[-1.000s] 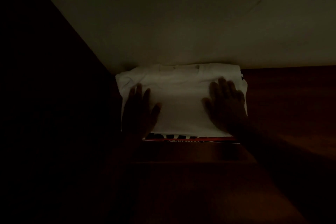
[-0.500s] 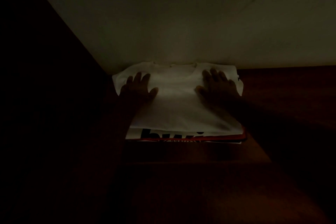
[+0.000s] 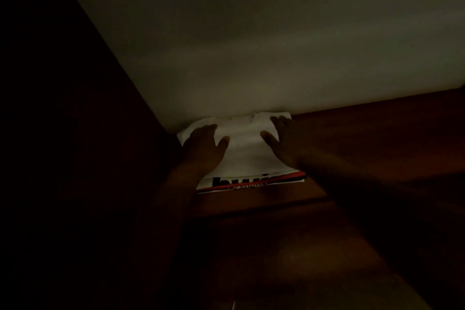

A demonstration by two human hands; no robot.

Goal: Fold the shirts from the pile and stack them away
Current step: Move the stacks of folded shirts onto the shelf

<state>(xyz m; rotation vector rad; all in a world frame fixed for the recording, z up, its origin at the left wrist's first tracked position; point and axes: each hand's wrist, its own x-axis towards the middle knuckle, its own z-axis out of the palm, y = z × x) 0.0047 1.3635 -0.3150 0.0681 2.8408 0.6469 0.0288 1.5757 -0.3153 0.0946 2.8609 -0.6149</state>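
We begin at the left of the frame, where a dark side panel (image 3: 75, 133) fills the view from top to bottom; it is too dim to show any detail. Its inner edge runs diagonally down to the corner at centre frame, where it meets the pale back wall (image 3: 276, 45) that spans the upper part of the picture.

In that corner lies the folded white shirt (image 3: 242, 148), its far edge touching the back wall and its left edge just beside the side panel. It rests on top of a second folded shirt (image 3: 241, 182) (black lettering and a red strip show along its near edge). Both sit on the reddish wooden shelf (image 3: 377, 138).

Our left hand (image 3: 205, 150) lies flat on the left part of the white shirt, fingers straight and thumb spread toward the centre. Our right hand (image 3: 285, 142) lies flat on the right part, fingers extended toward the back wall, thumb spread inward. Neither hand grips the fabric; both press on it from above. A bare strip of white cloth separates the two thumbs.

To the right of the stack, the shelf surface extends open to the right edge of the frame. Near us, the shelf's front edge crosses below the stack, and our forearms pass over it.
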